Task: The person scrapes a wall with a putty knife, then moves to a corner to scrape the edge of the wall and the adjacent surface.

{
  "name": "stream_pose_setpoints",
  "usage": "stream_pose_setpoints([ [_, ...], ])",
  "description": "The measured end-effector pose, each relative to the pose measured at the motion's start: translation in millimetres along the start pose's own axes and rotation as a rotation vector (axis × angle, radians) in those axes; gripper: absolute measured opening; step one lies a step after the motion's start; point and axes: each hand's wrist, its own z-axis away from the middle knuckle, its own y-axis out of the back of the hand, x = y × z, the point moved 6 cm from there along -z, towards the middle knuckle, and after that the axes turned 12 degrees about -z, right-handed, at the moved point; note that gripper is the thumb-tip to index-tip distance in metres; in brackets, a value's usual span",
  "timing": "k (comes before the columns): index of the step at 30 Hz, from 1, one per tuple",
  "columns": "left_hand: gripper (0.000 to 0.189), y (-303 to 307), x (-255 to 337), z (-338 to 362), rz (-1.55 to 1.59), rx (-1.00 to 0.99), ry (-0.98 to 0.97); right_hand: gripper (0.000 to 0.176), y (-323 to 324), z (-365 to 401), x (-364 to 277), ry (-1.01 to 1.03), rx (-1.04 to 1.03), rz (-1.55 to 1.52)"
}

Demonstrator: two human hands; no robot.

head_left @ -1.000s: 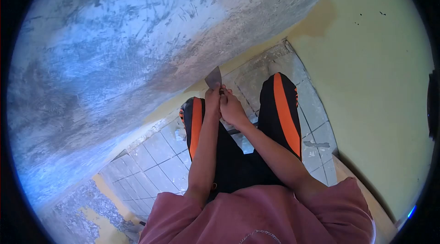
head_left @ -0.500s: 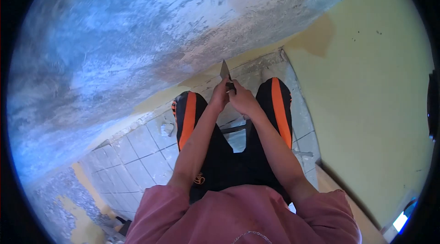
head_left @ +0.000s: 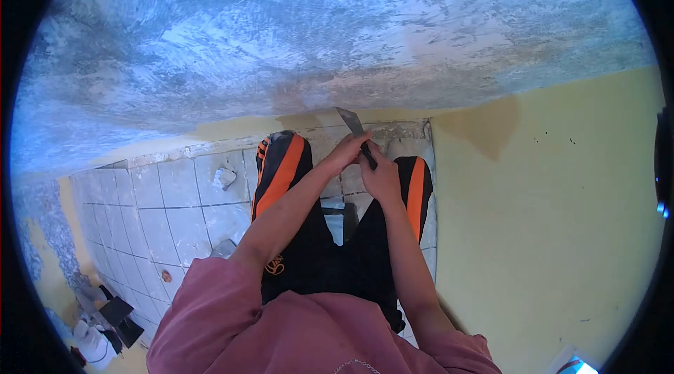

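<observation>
Head view:
- Both hands meet in front of the knees, on one scraper (head_left: 349, 121).
- The left hand (head_left: 344, 154) is closed, with its fingers pinched on the scraper where the blade meets the handle.
- The right hand (head_left: 382, 179) sits just below and beside the left, touching it. It is curled shut round the dark handle, whose end pokes out between the two hands.
- The flat grey blade sticks up and away from the hands, tilted. Its tip reaches the foot of the wall (head_left: 281, 37); whether it presses on the surface cannot be told.
- That wall is rough, grey-blue and streaked, and fills everything beyond the hands. A thin yellow band (head_left: 232, 128) runs along its foot, just past the blade.
- A smooth yellow wall (head_left: 554, 233) stands to the right of the right hand, and a darker stain (head_left: 491, 125) marks its corner near the blade.
- Under the hands are black trousers (head_left: 319, 247) with orange stripes, one knee on each side.
- Pale tiles (head_left: 175, 212) lie left of the left arm, with a small chunk (head_left: 225, 177) of rubble resting on them well apart from the hands.
- A pink shirt (head_left: 281, 332) fills the near edge, behind both arms.
- Dark and white things (head_left: 105, 321) lie far to the left, too small to make out.
</observation>
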Motion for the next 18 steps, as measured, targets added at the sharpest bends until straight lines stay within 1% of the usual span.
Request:
stream_pose_setpoints([
  [1, 0.052, -3, -2, -1, 0.054, -0.045, 0.025, 0.039, 1, -2, 1, 0.031, 0.052, -0.037],
  [2, 0.052, -5, -2, -2, 0.057, -0.045, 0.021, 0.038, 3, -5, 2, 0.065, 0.107, -0.075],
  [4, 0.051, -10, 10, 5, 0.264, 0.046, -0.017, 0.037, 2, -4, 3, 0.074, 0.132, -0.045],
  [5, 0.051, -14, 12, 5, 0.274, 0.052, -0.024, 0.035, 3, -3, 2, 0.081, 0.158, -0.018],
  [6, 0.047, -15, 12, 5, 0.351, 0.068, -0.019, 0.035, 3, -2, -1, 0.089, 0.148, -0.012],
  [7, 0.045, -17, 11, 5, 0.428, 0.083, -0.012, 0.035, 5, -1, -3, 0.029, 0.147, 0.014],
  [8, 0.045, -19, 11, 4, 0.437, 0.088, -0.017, 0.035, 6, 0, -2, -0.03, 0.149, 0.041],
  [10, 0.047, -28, 12, 1, 0.451, 0.011, -0.039, 0.035, 8, -1, -4, -0.019, 0.155, 0.087],
  [12, 0.046, -29, 13, 0, 0.485, 0.014, -0.061, 0.035, 13, -2, -8, -0.01, 0.167, 0.133],
  [14, 0.046, -30, 15, -2, 0.519, 0.011, -0.081, 0.035, 16, -5, -17, -0.018, 0.105, 0.193],
  [15, 0.043, -31, 15, -4, 0.55, -0.012, -0.087, 0.035, 19, -7, -15, -0.017, 0.106, 0.2],
  [17, 0.042, -33, 14, -9, 0.584, -0.039, -0.098, 0.036, 20, -13, -18, 0.075, 0.048, 0.191],
  [18, 0.04, -33, 13, -9, 0.648, -0.015, -0.084, 0.036, 21, -14, -20, 0.078, 0.047, 0.197],
])
